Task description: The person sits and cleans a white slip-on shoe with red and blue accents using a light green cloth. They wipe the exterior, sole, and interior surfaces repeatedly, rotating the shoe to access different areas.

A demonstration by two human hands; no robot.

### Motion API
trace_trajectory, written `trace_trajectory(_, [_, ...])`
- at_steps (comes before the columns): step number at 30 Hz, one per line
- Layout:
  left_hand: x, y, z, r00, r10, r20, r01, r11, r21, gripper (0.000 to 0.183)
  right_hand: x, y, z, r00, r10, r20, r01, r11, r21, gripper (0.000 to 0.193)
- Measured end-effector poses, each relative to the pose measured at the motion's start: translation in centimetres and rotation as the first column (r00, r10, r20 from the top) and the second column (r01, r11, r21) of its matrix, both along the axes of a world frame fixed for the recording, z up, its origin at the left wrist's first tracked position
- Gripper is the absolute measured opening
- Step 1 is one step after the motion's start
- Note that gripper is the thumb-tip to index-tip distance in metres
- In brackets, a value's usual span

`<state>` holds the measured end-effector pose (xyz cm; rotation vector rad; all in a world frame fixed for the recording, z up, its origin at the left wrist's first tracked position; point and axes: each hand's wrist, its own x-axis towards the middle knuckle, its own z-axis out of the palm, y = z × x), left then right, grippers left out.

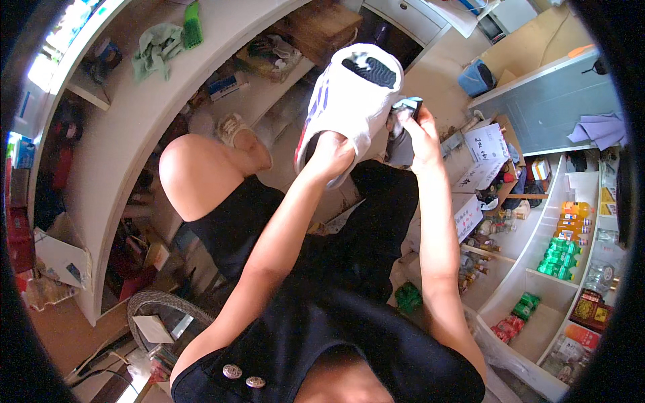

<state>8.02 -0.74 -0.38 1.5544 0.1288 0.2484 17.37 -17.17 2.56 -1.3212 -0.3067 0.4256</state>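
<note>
Black clothing takes up the near end, spread over the lap, so any crumbs or drips would probably land right there. Past it, the left hand is pushed into the opening of a white shoe, which is up in the air beyond the knees and looks carried by that hand alone. Those fingers are hidden inside, so I can't tell whether they're clamped on or just braced against the lining. If it's only wedged, a hard push from the side could twist the shoe or slide it right off. Right hand is closed in a pinch on a small dark-and-pale item just beside the shoe (too tiny for me to say what it is, sorry). Seems like a fingertip hold, so a snag on the shoe could flick it loose, and a hard edge might scuff the white. Farther left, a foot sits where a dropped shoe could bounce onto it. Off to the right, something small could easily get lost among the cardboard boxes. Up on the white desk, a green brush and pale green cloth could get knocked off by a careless reach.
</note>
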Motion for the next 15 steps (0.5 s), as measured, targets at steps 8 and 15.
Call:
trace_trajectory(8, [0.9, 1.4, 2.7, 0.960, 0.010, 0.279, -0.120, 0.917, 0.381, 0.039, -0.2, 0.0, -1.4, 0.955, 0.057, -0.290, 0.034, 0.954, 0.298, 0.035])
trace_trajectory(15, [0.8, 1.2, 0.9, 0.902, -0.094, 0.421, -0.254, 0.672, 0.695, 0.045, 1.8, -1.0, -3.4, 0.928, 0.091, -0.360, -0.005, 0.973, 0.232, 0.026])
